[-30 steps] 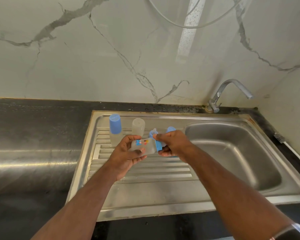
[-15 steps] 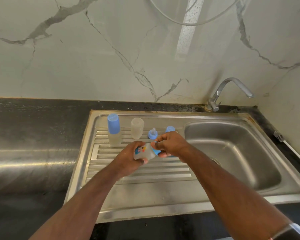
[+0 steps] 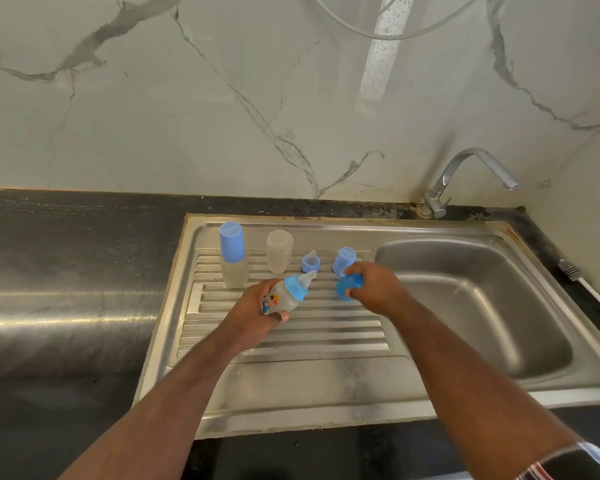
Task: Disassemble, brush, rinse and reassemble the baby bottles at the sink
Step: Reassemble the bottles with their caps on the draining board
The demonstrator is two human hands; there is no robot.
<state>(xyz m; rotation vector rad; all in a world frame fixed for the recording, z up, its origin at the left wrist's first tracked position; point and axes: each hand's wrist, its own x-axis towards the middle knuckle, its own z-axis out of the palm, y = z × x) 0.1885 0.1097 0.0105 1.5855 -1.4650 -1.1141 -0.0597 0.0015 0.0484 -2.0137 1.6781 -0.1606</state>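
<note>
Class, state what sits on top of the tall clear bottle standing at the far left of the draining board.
A light blue plastic cap covers the top of the tall clear bottle. Whatever is beneath the cap, such as a teat, is hidden.

Bright, wall (image 3: 291,98) glare, perhaps slight edge distortion

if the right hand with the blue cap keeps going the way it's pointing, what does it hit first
The right hand, gripping the blue cap, points up and left along the drainboard. The loose blue cap standing just beyond its fingertips looks first in line, though depth is unclear from one view.
</note>
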